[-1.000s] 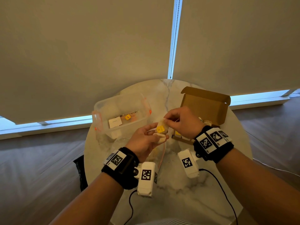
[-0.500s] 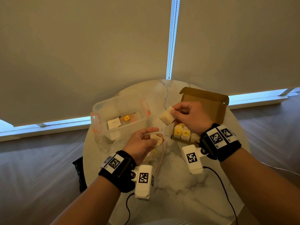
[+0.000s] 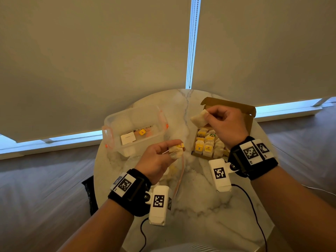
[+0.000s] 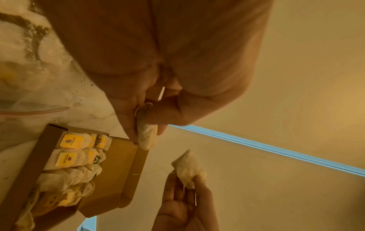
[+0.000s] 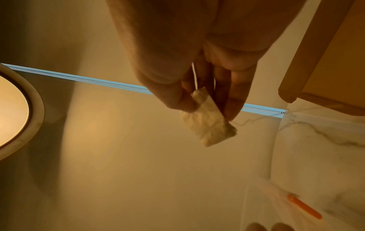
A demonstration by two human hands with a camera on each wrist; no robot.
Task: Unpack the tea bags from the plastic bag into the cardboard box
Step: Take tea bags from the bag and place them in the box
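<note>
The right hand [image 3: 226, 124] is pinching one tea bag [image 3: 199, 118] between thumb and fingertips, holding it up in the air over the far end of the cardboard box [image 3: 249, 122]. In the right wrist view the same tea bag [image 5: 209, 123] is hanging from the thumb and a finger, with a thin string trailing off it. The left hand [image 3: 158, 159] is curled around a second tea bag with a yellow tag [image 3: 177, 150], holding it above the marble table [image 3: 209, 202], just left of the box. The left wrist view is showing that bag [image 4: 147, 136] poking out from the fingers. The cardboard box is sitting open at about 2 o'clock on the round table, with its lid standing up at the back. Rows of tea bags [image 3: 207, 144] with yellow tags are already lying inside it, packed side by side. The plastic bag [image 3: 174, 171], clear with a pink zip strip, is lying flat on the table under the left hand, near the middle, and something pale and yellow is showing through it. A clear plastic tub [image 3: 134, 128] with orange clips is sitting at about 10 o'clock, holding a white card [image 3: 128, 138] and a small yellow tag [image 3: 142, 132]. Black wrist bands with white camera boxes are sitting on both wrists, and thin black cables are running off toward 6 o'clock.
</note>
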